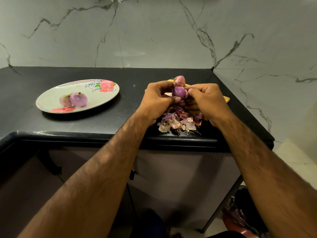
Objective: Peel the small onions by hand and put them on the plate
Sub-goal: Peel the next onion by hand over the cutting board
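Home kitchen. Black polished stone desk (82,124), rounded near edge, set into a corner. Walls (154,31) at the far side and to the right are clad in glossy slabs with grey marble veining. Cabinet fronts (180,172) sit under the desk. Floral dinner plate (51,95) at left holds two peeled onions (78,99). Onion skins (178,122) are heaped at the near edge. Wooden board (226,99) at right.

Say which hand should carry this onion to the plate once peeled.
Left. The left hand grips the onion, and the plate lies on its side; the right hand only picks skin.
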